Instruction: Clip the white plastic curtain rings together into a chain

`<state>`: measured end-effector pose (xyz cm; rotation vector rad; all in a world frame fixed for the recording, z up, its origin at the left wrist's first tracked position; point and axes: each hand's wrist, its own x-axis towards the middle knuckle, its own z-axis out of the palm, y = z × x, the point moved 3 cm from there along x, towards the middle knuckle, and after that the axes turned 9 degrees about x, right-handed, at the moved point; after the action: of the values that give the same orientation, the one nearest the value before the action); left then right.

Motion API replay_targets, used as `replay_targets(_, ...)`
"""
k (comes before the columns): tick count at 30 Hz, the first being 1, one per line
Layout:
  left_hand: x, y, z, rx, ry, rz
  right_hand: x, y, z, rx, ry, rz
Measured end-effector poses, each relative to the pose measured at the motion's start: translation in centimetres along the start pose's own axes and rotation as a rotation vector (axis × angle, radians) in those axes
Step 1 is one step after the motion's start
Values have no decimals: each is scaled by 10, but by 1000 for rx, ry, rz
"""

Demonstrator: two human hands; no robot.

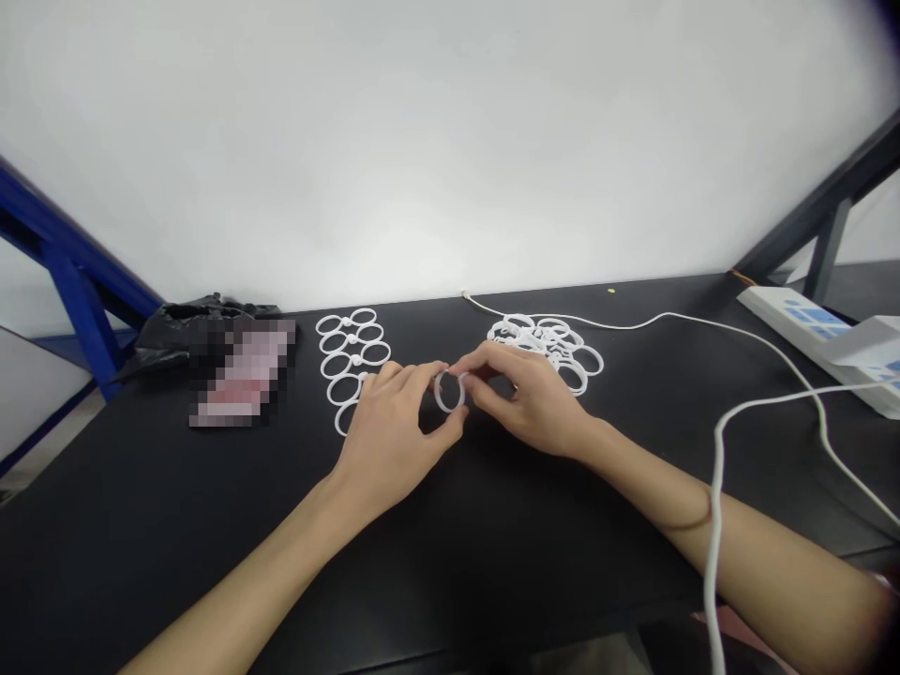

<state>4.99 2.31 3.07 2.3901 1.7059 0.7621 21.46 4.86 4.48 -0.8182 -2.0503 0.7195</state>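
Ring [450,410], one: left fingers [451,428] ring-wide, gripping it; right fingers [487,395] near-closed on edge.

On the table [211,544], a bag [165,337] lies at the far left, with a blurred item [246,370] at its right. Right of that, linked rings [352,339] run from near the wall [450,150] towards the left hand [394,422], which hides part of them. Between the left hand and the right hand [527,394], near the middle, is a single ring [440,396]. A pile [538,345] lies just beyond the right hand. Behind the pile, a cable [647,325] runs right, passing before a box [794,319] at the far right
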Motion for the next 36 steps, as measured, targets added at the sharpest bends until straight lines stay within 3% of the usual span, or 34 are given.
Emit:
replay_targets(7, -1, 3, -2, 9, -5, 13, 1, 1, 1, 128, 37, 29)
replay_targets(13, 3, -7, -6, 1, 78, -88, -3, 9, 11, 431, 86, 290)
replay_targets(20, 1, -11, -3, 170, 152, 63, -1, 6, 17, 527, 19, 380)
replay_targets(22, 4, -16, -7, 213, 174, 134, -1, 7, 16, 456, 21, 370)
replay_targets(24, 10, -27, -14, 231, 201, 121, -1, 9, 15, 246, 18, 290)
replay_targets(29, 24, -75, -41, 186, 363, -177, 4, 15, 23, -368, -190, 67)
replay_targets(32, 27, -96, -51, 170, 415, -288, 9, 19, 33, -518, -269, 44)
replay_targets(36, 29, -107, -51, 184, 402, -335, 17, 21, 44, -541, -235, 28)
